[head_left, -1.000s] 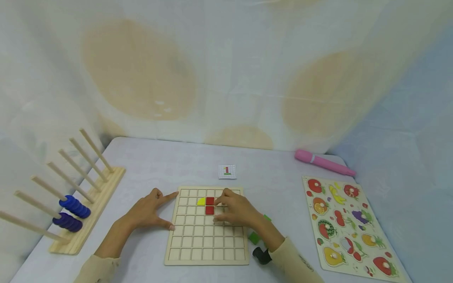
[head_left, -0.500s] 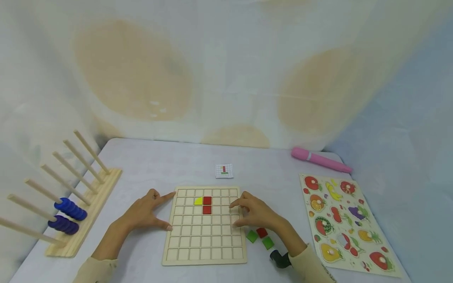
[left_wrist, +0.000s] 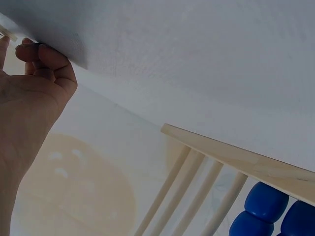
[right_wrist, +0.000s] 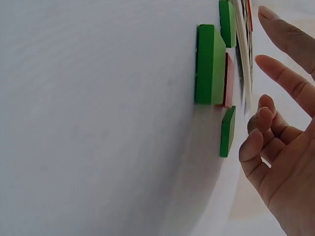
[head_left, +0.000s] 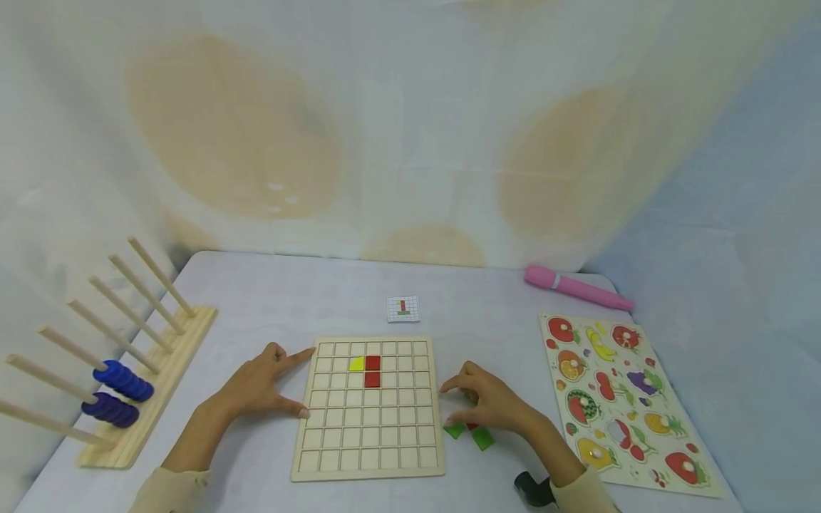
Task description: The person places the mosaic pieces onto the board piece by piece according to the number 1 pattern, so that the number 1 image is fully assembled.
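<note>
A pale wooden grid board lies on the table in the head view. Set in its upper squares are a yellow rounded tile and two red square tiles, one below the other. My left hand rests at the board's left edge, thumb and index finger spread along it. Off the right edge, my right hand holds nothing, its thumb and index finger apart over the loose tiles. Green tiles and a red tile lie there; the hand partly covers them in the head view.
A small pattern card lies beyond the board. At the left stands a wooden peg abacus with blue beads. A pink marker and a fruit puzzle board are at the right. A black object sits by my right wrist.
My right hand has moved off the board, rightward and toward me, to the loose tiles. My left hand stays at the board's edge. The head view has shifted slightly.
</note>
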The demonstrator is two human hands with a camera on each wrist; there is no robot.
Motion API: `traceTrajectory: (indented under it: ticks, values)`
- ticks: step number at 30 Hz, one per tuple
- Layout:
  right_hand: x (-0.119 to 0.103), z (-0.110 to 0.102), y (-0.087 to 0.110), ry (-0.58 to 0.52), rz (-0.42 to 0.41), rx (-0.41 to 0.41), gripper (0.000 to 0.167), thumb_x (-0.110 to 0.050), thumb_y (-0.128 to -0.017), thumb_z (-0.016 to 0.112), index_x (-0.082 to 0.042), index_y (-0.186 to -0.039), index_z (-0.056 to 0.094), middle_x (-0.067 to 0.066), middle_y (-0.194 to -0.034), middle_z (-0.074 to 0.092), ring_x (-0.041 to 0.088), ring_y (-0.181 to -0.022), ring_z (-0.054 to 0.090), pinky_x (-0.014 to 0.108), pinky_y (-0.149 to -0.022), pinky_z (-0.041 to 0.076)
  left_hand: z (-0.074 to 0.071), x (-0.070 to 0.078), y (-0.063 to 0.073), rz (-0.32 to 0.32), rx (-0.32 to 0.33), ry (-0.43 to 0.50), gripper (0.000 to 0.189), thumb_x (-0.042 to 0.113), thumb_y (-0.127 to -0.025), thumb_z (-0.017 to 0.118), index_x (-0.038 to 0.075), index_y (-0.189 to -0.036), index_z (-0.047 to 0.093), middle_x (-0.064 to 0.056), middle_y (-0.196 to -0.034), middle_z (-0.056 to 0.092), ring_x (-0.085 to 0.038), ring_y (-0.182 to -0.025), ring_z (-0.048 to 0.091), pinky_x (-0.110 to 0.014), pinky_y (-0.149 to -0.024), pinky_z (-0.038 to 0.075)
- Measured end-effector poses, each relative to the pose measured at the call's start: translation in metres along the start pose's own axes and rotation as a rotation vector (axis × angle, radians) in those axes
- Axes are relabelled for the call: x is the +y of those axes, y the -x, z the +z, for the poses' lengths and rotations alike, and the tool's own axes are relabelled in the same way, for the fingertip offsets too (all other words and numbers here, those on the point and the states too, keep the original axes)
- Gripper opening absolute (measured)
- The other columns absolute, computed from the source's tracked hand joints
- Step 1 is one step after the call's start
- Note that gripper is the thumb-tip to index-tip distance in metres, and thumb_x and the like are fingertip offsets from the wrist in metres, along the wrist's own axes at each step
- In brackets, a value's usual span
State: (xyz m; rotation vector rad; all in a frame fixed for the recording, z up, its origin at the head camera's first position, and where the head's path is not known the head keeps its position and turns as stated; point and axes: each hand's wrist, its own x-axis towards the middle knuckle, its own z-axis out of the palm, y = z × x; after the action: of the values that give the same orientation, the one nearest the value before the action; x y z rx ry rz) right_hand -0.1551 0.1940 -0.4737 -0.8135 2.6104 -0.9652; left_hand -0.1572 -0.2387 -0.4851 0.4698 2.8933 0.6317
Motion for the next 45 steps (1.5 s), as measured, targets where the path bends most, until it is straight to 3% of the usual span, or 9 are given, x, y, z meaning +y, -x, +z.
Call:
traceTrajectory:
  ticks: [24, 45]
  values:
    - [0.011, -0.004, 0.031, 0.136, 0.032, -0.005, 0.029, -0.024, -0.078, 0.085, -0.021, -0.105, 0.075, -0.006, -0.092, 0.047, 0.007, -0.08, 0.044, 0.019, -0.066, 0.039, 0.002, -0.002, -0.002, -0.004, -0.005, 0.004, 0.112, 0.073, -0.057, 0.08, 0.026, -0.151, 0.043, -0.006, -0.107, 0.04, -0.017, -0.074, 0.041, -0.03, -0.066, 0.035]
    - [0.014, 0.003, 0.035, 0.113, -0.019, 0.127, 0.02, -0.022, -0.075, 0.085, -0.018, -0.088, 0.071, -0.009, -0.088, 0.044, 0.003, -0.08, 0.045, 0.018, -0.068, 0.042, 0.002, -0.004, -0.002, -0.006, -0.013, 0.01, 0.112, 0.072, -0.057, 0.081, 0.026, -0.152, 0.042, -0.006, -0.106, 0.04, -0.017, -0.074, 0.041, -0.029, -0.066, 0.035]
